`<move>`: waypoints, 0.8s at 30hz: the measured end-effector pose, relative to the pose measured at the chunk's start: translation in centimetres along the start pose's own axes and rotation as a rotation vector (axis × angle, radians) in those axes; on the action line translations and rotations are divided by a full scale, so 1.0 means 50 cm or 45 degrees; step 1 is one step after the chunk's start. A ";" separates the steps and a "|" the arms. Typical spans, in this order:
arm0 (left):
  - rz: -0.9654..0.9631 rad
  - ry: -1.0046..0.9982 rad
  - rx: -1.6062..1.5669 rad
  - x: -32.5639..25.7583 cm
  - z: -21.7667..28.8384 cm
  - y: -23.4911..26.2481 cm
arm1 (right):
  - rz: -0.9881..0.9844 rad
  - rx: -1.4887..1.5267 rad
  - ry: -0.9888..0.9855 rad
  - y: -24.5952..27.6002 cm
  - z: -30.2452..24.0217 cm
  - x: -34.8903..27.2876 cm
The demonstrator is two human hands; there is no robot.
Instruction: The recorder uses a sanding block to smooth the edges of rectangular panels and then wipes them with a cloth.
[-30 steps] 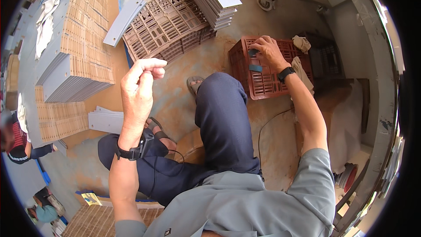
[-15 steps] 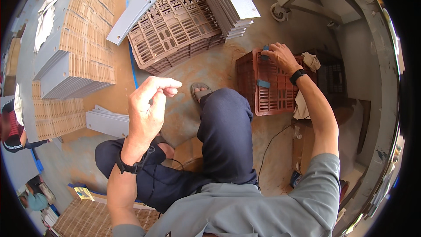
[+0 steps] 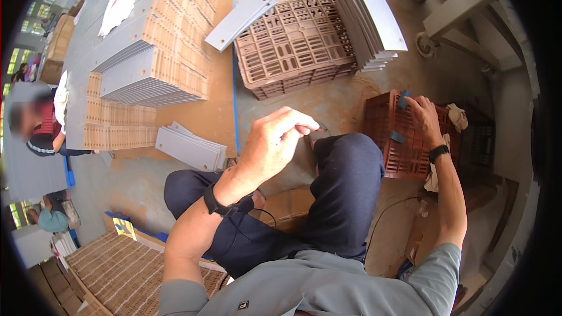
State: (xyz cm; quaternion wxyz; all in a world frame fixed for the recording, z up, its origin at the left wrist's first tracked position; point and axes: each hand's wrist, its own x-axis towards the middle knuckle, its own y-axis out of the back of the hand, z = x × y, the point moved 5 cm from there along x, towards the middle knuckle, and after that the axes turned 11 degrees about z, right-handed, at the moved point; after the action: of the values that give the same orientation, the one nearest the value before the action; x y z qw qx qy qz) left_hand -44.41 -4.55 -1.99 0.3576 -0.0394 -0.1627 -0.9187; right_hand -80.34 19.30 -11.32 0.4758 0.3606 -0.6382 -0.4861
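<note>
My left hand (image 3: 275,140) is raised in front of me with its fingertips pinched together; I see nothing between them. My right hand (image 3: 426,118) reaches out to the right and rests on the top of a red plastic crate (image 3: 391,151), its fingertips by a small blue piece (image 3: 403,102). A second blue piece (image 3: 397,137) lies on the crate nearer to me. I sit on the floor in dark trousers, my right knee (image 3: 350,158) bent up between the two hands. Both wrists wear black bands.
A brown plastic crate (image 3: 293,44) stands ahead with grey flat panels (image 3: 374,20) leaning on its right and one grey panel (image 3: 239,20) on its left. Stacks of grey and tan panels (image 3: 152,64) fill the left. Another person (image 3: 41,129) sits at far left. A woven mat (image 3: 129,269) lies lower left.
My view has shifted so the crates sit lower and nearer. My left hand stays raised with pinched fingers. My right hand stays on the red crate's top.
</note>
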 end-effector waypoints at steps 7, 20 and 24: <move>-0.027 0.278 0.294 0.086 -0.164 0.064 | 0.174 0.228 -0.123 0.056 -0.144 -0.049; 0.370 0.229 0.448 0.315 -0.420 0.154 | 0.474 0.351 -0.555 0.091 -0.162 -0.046; 0.256 0.251 0.298 0.286 -0.323 0.039 | 0.548 0.019 -0.544 0.083 -0.130 0.196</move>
State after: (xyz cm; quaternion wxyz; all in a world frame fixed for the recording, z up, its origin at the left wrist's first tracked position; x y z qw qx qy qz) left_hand -52.99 -20.42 -13.98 0.4641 0.0766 -0.2279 -0.8525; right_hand -76.92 9.55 -4.32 0.4201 0.1098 -0.7892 -0.4343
